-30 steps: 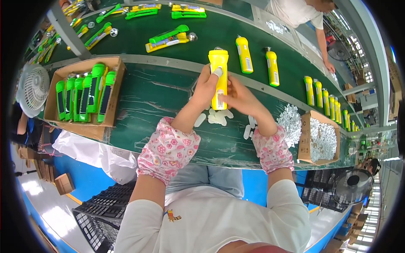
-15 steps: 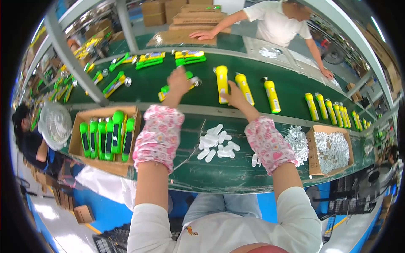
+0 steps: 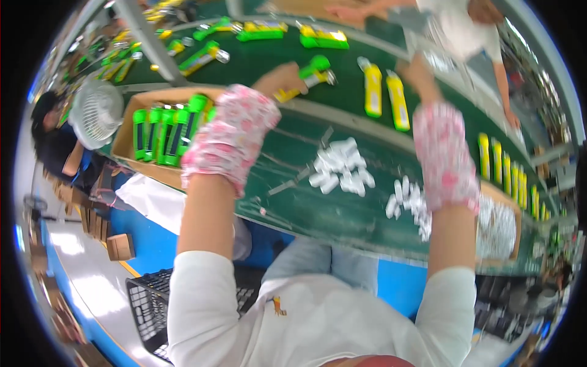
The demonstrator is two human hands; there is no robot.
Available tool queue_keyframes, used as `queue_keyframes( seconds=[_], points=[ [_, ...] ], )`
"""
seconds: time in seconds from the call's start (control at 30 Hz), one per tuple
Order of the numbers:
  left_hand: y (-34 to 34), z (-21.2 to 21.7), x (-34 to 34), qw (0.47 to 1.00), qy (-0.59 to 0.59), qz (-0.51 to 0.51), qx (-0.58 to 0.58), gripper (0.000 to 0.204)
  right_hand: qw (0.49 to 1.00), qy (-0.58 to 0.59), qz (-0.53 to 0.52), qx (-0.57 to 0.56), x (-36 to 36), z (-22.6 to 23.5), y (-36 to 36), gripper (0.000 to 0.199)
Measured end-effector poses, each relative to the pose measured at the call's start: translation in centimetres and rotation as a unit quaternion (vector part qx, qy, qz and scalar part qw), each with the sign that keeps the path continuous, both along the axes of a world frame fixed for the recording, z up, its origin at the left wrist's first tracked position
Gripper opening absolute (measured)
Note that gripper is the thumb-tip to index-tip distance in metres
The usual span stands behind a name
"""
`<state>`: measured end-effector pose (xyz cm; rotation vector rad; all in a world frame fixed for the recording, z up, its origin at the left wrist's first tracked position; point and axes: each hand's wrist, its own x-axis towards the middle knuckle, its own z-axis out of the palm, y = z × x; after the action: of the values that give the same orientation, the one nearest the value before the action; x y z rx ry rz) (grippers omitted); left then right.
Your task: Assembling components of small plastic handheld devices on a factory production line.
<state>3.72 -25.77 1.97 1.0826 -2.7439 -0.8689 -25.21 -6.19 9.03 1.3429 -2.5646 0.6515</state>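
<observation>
My left hand [image 3: 280, 81] is over the green bench at the upper middle, its fingers against the near end of a green-and-yellow flashlight [image 3: 317, 74] lying slanted; motion blur hides its grip. Farther right, my right hand [image 3: 420, 72] is smeared by motion, just right of a yellow flashlight [image 3: 397, 103]. What its fingers touch cannot be made out. Another yellow flashlight [image 3: 372, 90] lies between the hands. Pink flowered sleeves cover both my forearms. Below the hands, a pile of small white oblong pieces [image 3: 342, 168] lies on the near strip of the bench.
A cardboard box [image 3: 143, 101] of green flashlights stands at left beside a white basket [image 3: 96, 113]. More flashlights [image 3: 324, 37] lie along the far side. At right are yellow ones [image 3: 506, 168] and a box of silvery pieces [image 3: 496, 226]. A co-worker [image 3: 461, 30] stands opposite.
The whole view has shifted. My right hand has moved right, away from the leftmost yellow flashlight. My left hand has drawn back to the near end of the green-and-yellow flashlight.
</observation>
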Motion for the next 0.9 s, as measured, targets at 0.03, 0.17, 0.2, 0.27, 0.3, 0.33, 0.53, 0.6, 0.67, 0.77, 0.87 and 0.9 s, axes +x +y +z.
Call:
queue_keyframes(
  seconds=[0.03, 0.17, 0.2, 0.27, 0.3, 0.33, 0.53, 0.6, 0.67, 0.77, 0.87, 0.9],
  points=[
    [1.3, 1.1, -1.8, 0.995, 0.093, -0.027, -0.007, 0.064, 0.952, 0.257, -0.032, -0.162, -6.9, 1.5, 0.4, 0.037],
    [4.1, 2.1, -0.3, 0.985, 0.138, 0.037, 0.101, 0.066, 0.942, 0.022, 0.191, -0.274, -4.3, 7.1, -2.5, 0.047],
    [3.4, 0.2, 1.8, 0.99, 0.13, 0.043, -0.023, 0.068, 0.957, -0.031, 0.234, -0.166, 0.8, 5.3, -2.0, 0.034],
    [5.6, -1.3, 2.6, 0.986, 0.133, 0.101, 0.008, 0.071, 0.927, 0.026, 0.368, -0.073, 8.1, -0.3, 3.6, 0.015],
    [7.2, -1.8, 2.0, 0.979, 0.157, 0.109, -0.068, 0.061, 0.942, -0.016, 0.332, 0.045, 9.6, -2.5, 6.8, 0.018],
    [7.4, -1.8, 1.8, 0.975, 0.165, 0.123, 0.078, 0.054, 0.941, -0.007, 0.312, 0.13, 10.7, -4.2, 9.3, 0.026],
    [13.9, 0.1, 2.0, 0.644, 0.383, 0.149, 0.645, 0.034, 0.914, -0.017, 0.405, -0.025, 14.2, -10.1, 12.9, 0.027],
    [15.0, -0.7, 1.2, 0.584, 0.419, 0.072, 0.692, 0.033, 0.924, 0.06, 0.376, -0.027, 14.8, -10.7, 12.1, 0.023],
    [16.7, -1.3, -0.4, 0.498, 0.467, 0.1, 0.724, 0.03, 0.931, 0.009, 0.364, -0.033, 15.2, -10.1, 12.0, 0.018],
    [18.5, -2.3, -2.1, 0.468, 0.512, 0.061, 0.718, 0.029, 0.941, -0.021, 0.336, -0.04, 14.2, -10.1, 13.1, 0.015],
    [20.1, -1.5, -1.5, 0.427, 0.518, -0.012, 0.741, 0.043, 0.945, -0.046, 0.317, -0.06, 12.7, -7.8, 15.4, 0.011],
    [20.2, -1.7, -1.5, 0.427, 0.513, -0.014, 0.744, 0.043, 0.943, -0.007, 0.323, -0.075, 12.0, -6.8, 16.0, 0.01]
  ],
)
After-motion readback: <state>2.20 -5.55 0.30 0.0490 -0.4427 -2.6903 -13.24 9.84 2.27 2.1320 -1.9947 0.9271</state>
